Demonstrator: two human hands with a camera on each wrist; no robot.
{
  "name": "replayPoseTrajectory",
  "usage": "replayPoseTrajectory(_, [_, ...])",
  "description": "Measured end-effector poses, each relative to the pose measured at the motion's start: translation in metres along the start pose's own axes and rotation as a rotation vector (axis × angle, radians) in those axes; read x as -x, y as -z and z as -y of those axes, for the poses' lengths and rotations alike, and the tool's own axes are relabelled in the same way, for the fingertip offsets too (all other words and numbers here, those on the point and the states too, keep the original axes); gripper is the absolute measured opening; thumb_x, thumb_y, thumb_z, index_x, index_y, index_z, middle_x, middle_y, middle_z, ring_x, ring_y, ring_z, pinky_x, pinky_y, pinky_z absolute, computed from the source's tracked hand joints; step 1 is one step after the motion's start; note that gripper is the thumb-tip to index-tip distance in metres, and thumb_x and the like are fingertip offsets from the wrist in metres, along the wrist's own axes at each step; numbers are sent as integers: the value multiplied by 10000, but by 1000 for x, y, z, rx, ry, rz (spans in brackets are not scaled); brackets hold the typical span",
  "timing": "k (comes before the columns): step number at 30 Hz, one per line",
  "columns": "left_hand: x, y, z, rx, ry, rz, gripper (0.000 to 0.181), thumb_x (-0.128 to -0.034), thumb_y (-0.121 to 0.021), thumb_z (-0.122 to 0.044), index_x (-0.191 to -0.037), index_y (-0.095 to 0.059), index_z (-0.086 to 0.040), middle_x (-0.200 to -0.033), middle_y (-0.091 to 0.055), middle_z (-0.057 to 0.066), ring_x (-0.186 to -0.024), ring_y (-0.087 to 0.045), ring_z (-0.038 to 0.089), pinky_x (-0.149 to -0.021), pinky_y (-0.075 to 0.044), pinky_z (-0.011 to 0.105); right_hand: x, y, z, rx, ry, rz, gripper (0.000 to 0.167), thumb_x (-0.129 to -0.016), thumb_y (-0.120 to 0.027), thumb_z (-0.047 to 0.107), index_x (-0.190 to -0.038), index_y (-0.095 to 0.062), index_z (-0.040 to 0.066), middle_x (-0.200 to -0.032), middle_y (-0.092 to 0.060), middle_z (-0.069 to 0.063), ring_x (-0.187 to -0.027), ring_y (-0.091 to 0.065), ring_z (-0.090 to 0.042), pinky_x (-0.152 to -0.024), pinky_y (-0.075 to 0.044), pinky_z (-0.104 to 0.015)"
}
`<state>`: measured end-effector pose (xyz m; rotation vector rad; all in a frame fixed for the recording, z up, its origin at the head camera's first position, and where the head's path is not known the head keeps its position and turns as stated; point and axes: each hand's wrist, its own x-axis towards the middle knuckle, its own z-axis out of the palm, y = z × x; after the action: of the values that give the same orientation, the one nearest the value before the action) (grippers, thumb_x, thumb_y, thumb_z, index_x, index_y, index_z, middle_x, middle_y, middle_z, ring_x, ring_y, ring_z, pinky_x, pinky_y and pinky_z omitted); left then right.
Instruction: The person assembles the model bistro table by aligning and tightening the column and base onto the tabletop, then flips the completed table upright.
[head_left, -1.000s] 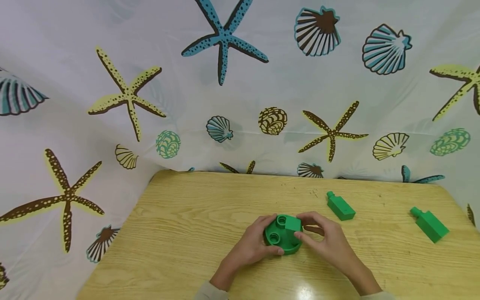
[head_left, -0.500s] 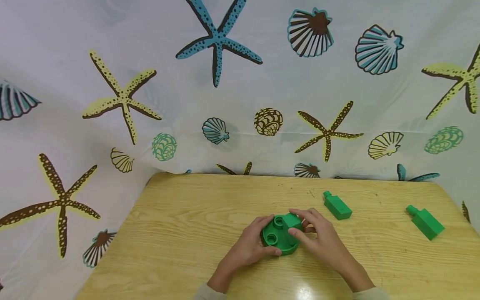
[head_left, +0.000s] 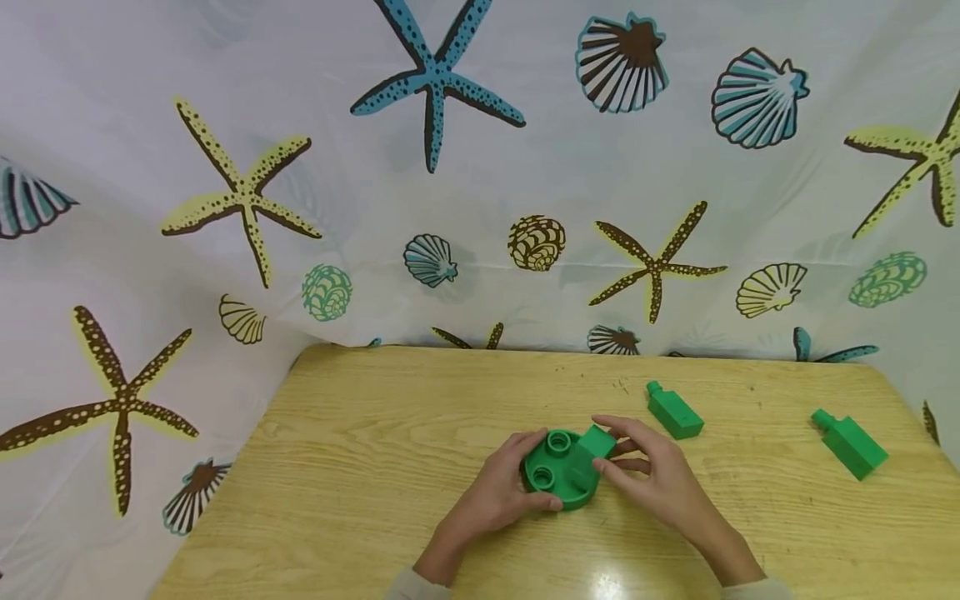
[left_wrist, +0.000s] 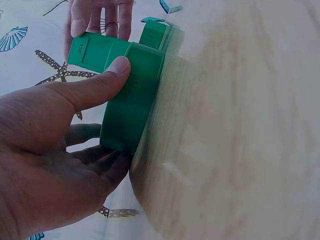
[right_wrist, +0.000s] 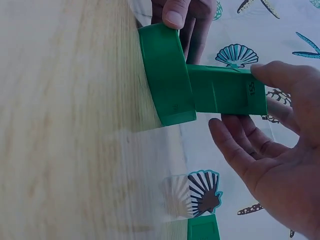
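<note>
From where I watch, the white cloth (head_left: 480, 192) printed with starfish and shells fills the head view's upper part and its left side, closing off the table's far and left edges. The wooden table (head_left: 360, 450) gives me a long stretch of grain left of the hands, and a narrower one between the right hand and the green bottles of block beyond it; the near edge falls outside the head view.

The left hand (head_left: 498, 492) grips the round green base (head_left: 561, 479), its thumb over the near rim and its fingers on the far side. The right hand (head_left: 663, 479) pinches the green block (head_left: 597, 443) between thumb and fingers. That block stands at the base's right side, leaning a little to the right.

Two necked blocks lie on the table: the right block (head_left: 855, 448) well apart from the hands, the middle block (head_left: 677, 415) nearer, just past the right hand.

The base is a shallow dish with a raised rim, and two threaded sockets (head_left: 558, 442) show open in it. Its third spot is under the pinched block; whether the neck sits down in a socket there, I can't fairly say. The sleeves (head_left: 753, 589) are cut off by the frame. Small raised marks (left_wrist: 80, 49) on the block are hard to read.
</note>
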<state>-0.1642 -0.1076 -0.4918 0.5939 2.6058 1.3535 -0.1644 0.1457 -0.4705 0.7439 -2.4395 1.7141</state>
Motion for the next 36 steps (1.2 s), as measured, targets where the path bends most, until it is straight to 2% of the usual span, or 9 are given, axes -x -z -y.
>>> replayPoseTrajectory(4, [0, 0, 1, 4, 2, 5, 922, -841, -881, -266, -1566, -379, 2, -1508, -464, 160, -1401, -449, 332, -1141, -381, 520, 2, 3, 0, 18, 20, 39, 459, -942, -772, 134, -1379, -631, 144, -1236, -646, -64, -998, -689, -225, -833, -600, -308])
replayPoseTrajectory(10, [0, -1, 0, 4, -3, -4, 931, -829, -892, -268, -1560, -386, 9, -1500, -471, 162, -1396, -454, 333, -1138, -384, 527, 4, 13, 0, -14, 12, 67, 405, -971, -706, 32, -1366, -636, 88, -1339, -635, -100, -1222, -620, -274, -939, -558, -331])
replayPoseTrajectory(12, [-1, -1, -1, 6, -6, -5, 932, -826, -894, -262, -1559, -388, 10, -1498, -473, 162, -1394, -456, 331, -1139, -383, 523, 5, 16, 0, -15, 3, 64, 385, -968, -710, 33, -1346, -646, 63, -1340, -645, -113, -1235, -624, -260, -947, -553, -335])
replayPoseTrajectory(16, [-1, -1, -1, 14, -13, -6, 925, -828, -892, -251, -1560, -389, 7, -1499, -473, 163, -1395, -455, 332, -1142, -380, 520, 5, 18, 0, -37, -22, 63, 365, -942, -759, 76, -1294, -665, 44, -1294, -666, -115, -1174, -664, -237, -930, -562, -339])
replayPoseTrajectory(19, [0, -1, -1, 16, -12, -11, 921, -830, -891, -241, -1560, -387, 7, -1499, -472, 169, -1399, -450, 343, -1146, -372, 526, 5, 17, 0, -42, -32, 66, 378, -921, -792, 115, -1280, -677, 88, -1273, -671, -78, -1113, -680, -229, -912, -573, -329])
replayPoseTrajectory(24, [1, -1, 0, 4, -1, -16, 920, -833, -888, -245, -1562, -386, 4, -1502, -473, 167, -1401, -449, 346, -1145, -372, 531, 5, 12, 0, -23, 14, 94, 431, -915, -804, 149, -1326, -673, 164, -1236, -665, -42, -1006, -676, -243, -882, -589, -339])
replayPoseTrajectory(30, [1, -1, 0, 2, -8, -13, 917, -840, -882, -260, -1565, -383, -2, -1505, -471, 161, -1403, -448, 335, -1144, -375, 529, 4, 10, 2, -28, 41, 121, 442, -916, -793, 124, -1342, -676, 142, -1131, -636, -46, -985, -680, -271, -869, -593, -341])
replayPoseTrajectory(36, [1, -1, -1, -13, -9, -14, 914, -836, -886, -250, -1563, -390, -5, -1502, -475, 163, -1396, -454, 340, -1137, -383, 532, 4, 8, -2, 2, 66, 103, 454, -895, -811, 118, -1330, -685, 133, -1090, -629, -20, -931, -664, -221, -866, -594, -351])
